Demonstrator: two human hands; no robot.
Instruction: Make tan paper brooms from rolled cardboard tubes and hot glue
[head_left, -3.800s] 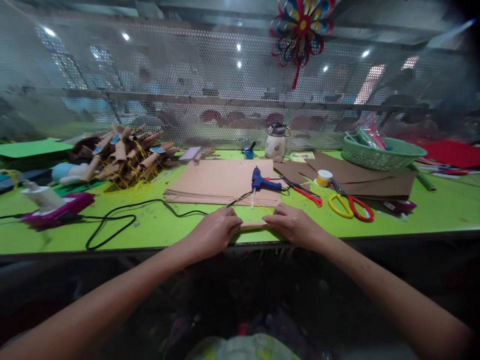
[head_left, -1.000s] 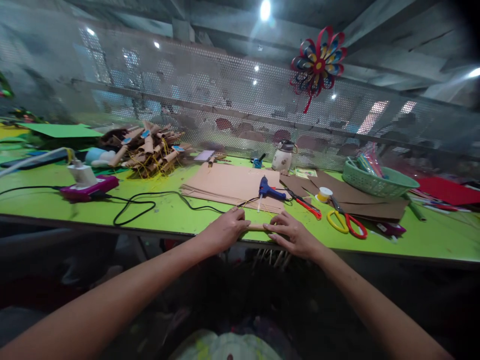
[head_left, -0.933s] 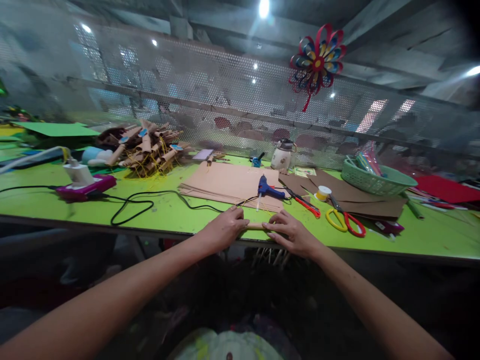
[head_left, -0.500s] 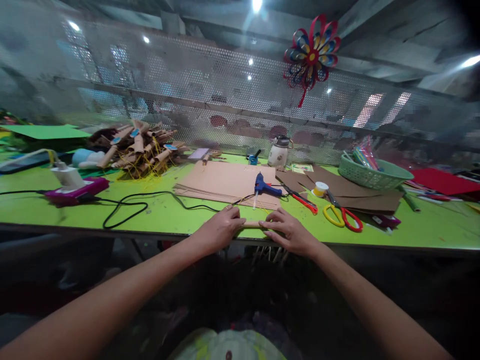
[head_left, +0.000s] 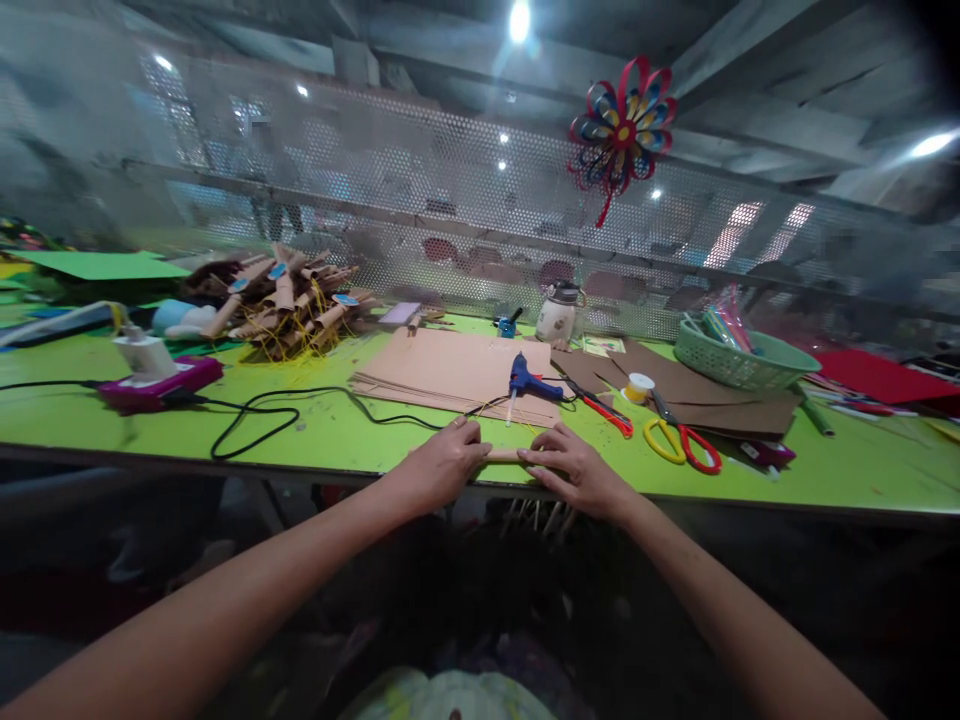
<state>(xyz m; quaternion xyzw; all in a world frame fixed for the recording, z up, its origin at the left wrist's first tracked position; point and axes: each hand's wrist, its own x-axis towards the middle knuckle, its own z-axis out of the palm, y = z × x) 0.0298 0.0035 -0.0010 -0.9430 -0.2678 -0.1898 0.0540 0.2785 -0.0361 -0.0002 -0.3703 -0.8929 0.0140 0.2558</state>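
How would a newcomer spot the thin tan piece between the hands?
Start at the green table, along its near edge. There the left hand and right hand touch the thin tan piece, narrow unlike the flat tan sheets beyond.

My forearms (head_left: 300, 555) were bare right down to my fingers (head_left: 551, 460), and my pale clothing (head_left: 459, 688) showed yellow-green patches (head_left: 397, 697) and one small dark spot (head_left: 455, 714).

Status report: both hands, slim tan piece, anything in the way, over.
Left hand, right hand: touching opposite ends. Slim tan piece: crosswise near front of green table. Seemingly not blocking: black cable beyond left hand, glue gun beyond piece.
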